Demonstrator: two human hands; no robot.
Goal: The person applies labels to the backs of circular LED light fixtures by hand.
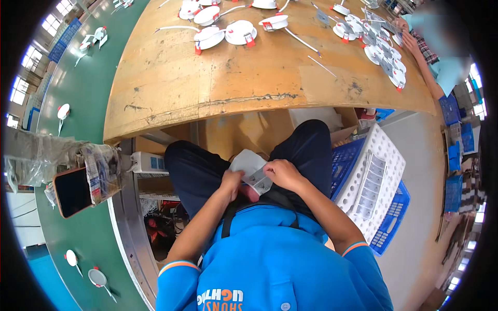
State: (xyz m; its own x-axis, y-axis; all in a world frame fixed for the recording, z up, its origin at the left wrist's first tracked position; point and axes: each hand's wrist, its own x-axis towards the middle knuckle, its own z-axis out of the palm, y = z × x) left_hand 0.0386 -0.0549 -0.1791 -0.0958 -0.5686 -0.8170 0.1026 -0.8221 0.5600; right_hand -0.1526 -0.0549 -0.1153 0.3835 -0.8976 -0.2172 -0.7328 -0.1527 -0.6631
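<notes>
Your hands meet low in your lap, below the worktop's (171, 93) near edge. Left hand (231, 182) and right hand (281, 173) are both closed on a small stack of white cards (250, 167), the left gripping its lower left edge, the right pinching its right side from above. The stack sits between the two hands, over your dark trousers (192, 168), its long axis running from lower right up to upper left, the free corner pointing away from you toward the worktop. A dark printed mark shows on the face nearest your right fingers. Just to your right stands a white perforated crate (386, 155) with more cards inside, resting on blue crates (391, 220). Up on the worktop, well apart from your hands, lie round white lamp fittings (239, 32) with red clips and white leads. Another person's forearm (423, 59) reaches in at the far right. A phone (72, 192) hangs taped at your left, beside a green conveyor (83, 93).
</notes>
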